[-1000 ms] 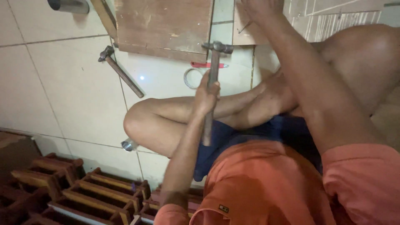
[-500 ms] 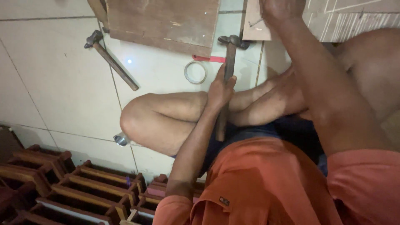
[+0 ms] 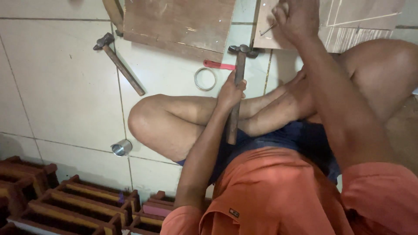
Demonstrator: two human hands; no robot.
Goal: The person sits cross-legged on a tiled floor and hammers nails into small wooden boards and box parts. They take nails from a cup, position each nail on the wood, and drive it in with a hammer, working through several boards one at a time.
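We sit on the tiled floor [image 3: 65, 87] with our legs crossed, and our left hand [image 3: 230, 92] has its fingers wrapped tight round the wooden handle of a hammer [image 3: 237, 87], gripping it about halfway along. The hammer stands nearly upright in the view, its dark metal head up near the edge of a light wooden board [image 3: 265, 35], its handle end down against our blue shorts. Our right hand [image 3: 296, 17] reaches out to the top of that board, fingers pinched shut on a thin nail [image 3: 267, 29] that slants against the wood. Just left of this board lies a larger brown plywood panel [image 3: 178, 24], flat on the floor. A second hammer [image 3: 118, 64] lies loose on the tiles well to the left, head pointing away from us. Between the two hammers, just beside the held one, we see a small ring of tape [image 3: 205, 78] and a red flat strip [image 3: 219, 65]. A small shiny metal cup [image 3: 121, 148] sits near our left knee, and reddish wooden slotted frames [image 3: 78, 204] are stacked at the lower left.
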